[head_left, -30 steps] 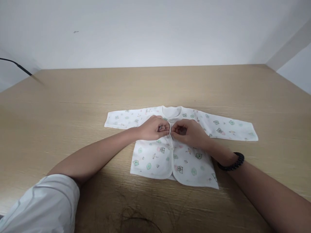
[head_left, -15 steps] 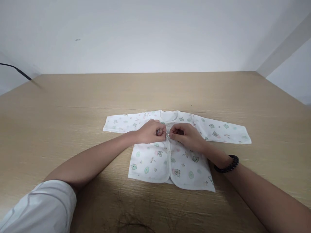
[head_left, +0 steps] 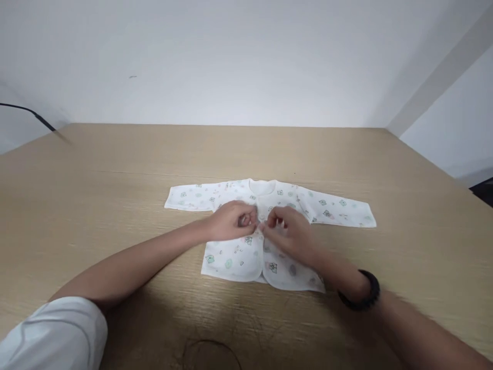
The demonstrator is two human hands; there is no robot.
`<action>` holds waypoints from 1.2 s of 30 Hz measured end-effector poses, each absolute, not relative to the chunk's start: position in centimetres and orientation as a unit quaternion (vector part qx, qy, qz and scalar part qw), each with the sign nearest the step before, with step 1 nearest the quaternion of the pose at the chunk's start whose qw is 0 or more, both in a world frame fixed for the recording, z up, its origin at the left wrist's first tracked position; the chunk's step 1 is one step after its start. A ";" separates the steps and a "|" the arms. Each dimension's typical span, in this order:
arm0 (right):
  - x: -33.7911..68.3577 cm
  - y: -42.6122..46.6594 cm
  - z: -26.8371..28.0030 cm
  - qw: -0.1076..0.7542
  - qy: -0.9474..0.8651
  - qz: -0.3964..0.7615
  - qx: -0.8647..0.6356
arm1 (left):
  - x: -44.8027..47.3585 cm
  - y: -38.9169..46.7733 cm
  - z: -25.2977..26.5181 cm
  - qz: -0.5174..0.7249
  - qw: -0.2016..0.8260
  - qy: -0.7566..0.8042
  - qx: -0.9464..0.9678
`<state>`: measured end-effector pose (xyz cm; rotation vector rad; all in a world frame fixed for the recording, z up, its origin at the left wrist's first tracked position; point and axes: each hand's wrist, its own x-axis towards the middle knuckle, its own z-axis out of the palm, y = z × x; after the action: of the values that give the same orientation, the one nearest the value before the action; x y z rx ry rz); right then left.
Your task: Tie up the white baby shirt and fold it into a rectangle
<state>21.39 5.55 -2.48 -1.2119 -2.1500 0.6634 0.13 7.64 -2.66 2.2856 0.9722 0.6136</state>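
A white baby shirt (head_left: pixel 235 259) with small green and pink animal prints lies spread face up, sleeves stretched to both sides. Its two front edges meet down the middle. My left hand (head_left: pixel 234 220) is closed at that opening, thumb and finger pinching the edge of the fabric. Just right of the opening, my right hand (head_left: pixel 290 234) has a curled index finger and its thumb pointing at the left fingertips. Motion smears its fingers, so whether it grips the fabric cannot be made out. My hands cover part of the chest.
The shirt rests on a wide wooden table (head_left: pixel 154 149) backed by a white wall (head_left: pixel 246 61). A black cable (head_left: pixel 44 121) hangs at the far left. Dark strands like hair (head_left: pixel 210 343) show near the front edge. A dark object (head_left: pixel 483 191) sits at the right edge.
Both hands have shifted a little down the shirt's front opening. My right hand has come slightly away from its pinch and is blurred. The view has moved slightly.
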 end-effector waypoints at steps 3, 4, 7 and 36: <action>21.1 2.4 -3.1 0.248 -0.848 0.173 -0.436 | 0.5 4.6 -2.7 0.233 0.302 0.395 0.836; 21.0 1.8 -3.4 0.241 -0.853 0.158 -0.436 | 0.7 3.9 -2.9 0.233 0.300 0.401 0.833; 21.1 1.4 -4.3 0.239 -0.846 0.156 -0.451 | 1.4 3.0 -3.3 0.234 0.292 0.420 0.826; 21.5 0.8 -3.6 0.189 -0.893 0.118 -0.391 | 0.7 3.9 -3.9 0.253 0.382 0.431 0.777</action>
<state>21.45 0.79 -3.56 -1.0987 -2.5108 0.3324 0.68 3.93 -3.89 1.9833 1.0991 0.6467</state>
